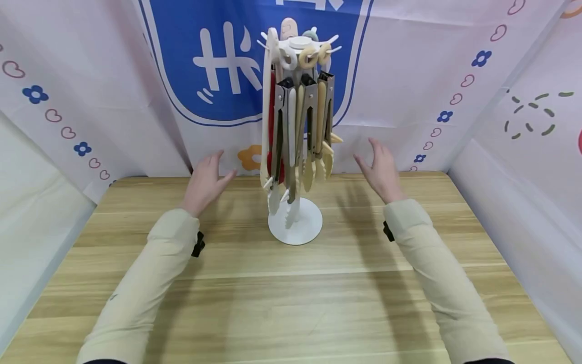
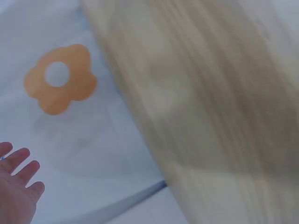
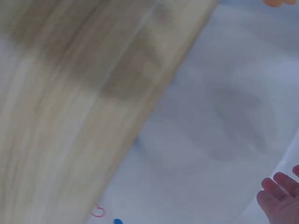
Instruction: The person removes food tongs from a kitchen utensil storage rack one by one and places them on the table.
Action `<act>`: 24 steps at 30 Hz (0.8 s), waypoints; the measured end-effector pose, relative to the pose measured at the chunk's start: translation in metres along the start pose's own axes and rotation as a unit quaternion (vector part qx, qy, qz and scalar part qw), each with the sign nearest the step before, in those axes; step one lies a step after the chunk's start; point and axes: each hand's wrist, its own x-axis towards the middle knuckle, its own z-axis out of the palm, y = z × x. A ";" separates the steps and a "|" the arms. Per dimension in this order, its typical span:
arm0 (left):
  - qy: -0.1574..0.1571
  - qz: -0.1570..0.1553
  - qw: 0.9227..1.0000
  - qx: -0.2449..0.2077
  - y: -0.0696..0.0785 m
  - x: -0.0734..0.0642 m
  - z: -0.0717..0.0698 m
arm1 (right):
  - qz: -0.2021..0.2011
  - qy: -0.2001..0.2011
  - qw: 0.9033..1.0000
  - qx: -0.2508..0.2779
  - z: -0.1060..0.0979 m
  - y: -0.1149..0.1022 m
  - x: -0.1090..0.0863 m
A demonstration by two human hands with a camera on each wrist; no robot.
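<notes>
A white utensil stand (image 1: 300,43) with a round base (image 1: 295,235) rises from the middle of the table. Kitchen tongs (image 1: 310,101) and other utensils in white, cream and red hang from its hooks. To the left of the stand, apart from it, my left hand (image 1: 205,183) is held with fingers extended and nothing in it. On the other side my right hand (image 1: 381,169) is likewise raised, thumb spread, holding nothing. Only the fingers and part of each palm show in the wrist views, the left hand (image 2: 17,186) and the right hand (image 3: 282,198) both at lower corners.
The wooden table (image 1: 291,308) ends at the back against a hanging white cloth (image 1: 400,60) with a blue printed emblem and an orange flower. White cloth walls (image 1: 536,202) flank the table on both sides. Both forearms reach forward over the tabletop.
</notes>
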 end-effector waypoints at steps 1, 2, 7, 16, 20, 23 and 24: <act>-0.001 0.001 1.000 -0.004 0.003 0.001 -0.003 | -0.002 0.004 1.000 0.000 -0.002 -0.002 0.000; -0.002 0.002 1.000 -0.009 0.006 0.001 -0.006 | -0.004 0.009 1.000 0.001 -0.004 -0.004 0.000; 0.006 0.020 0.999 -0.031 0.021 0.005 -0.021 | -0.025 0.045 0.999 0.009 -0.012 -0.013 0.003; 0.060 0.066 0.993 -0.071 0.049 0.007 -0.043 | -0.095 0.129 0.987 0.032 -0.027 -0.037 0.012; 0.088 0.095 0.989 -0.071 0.060 0.006 -0.050 | -0.125 0.158 0.979 0.036 -0.036 -0.050 0.016; 0.104 0.114 0.985 -0.077 0.069 0.005 -0.056 | -0.136 0.171 0.975 0.036 -0.043 -0.059 0.019; 0.108 0.120 0.984 -0.080 0.072 0.004 -0.057 | -0.140 0.176 0.974 0.037 -0.045 -0.063 0.019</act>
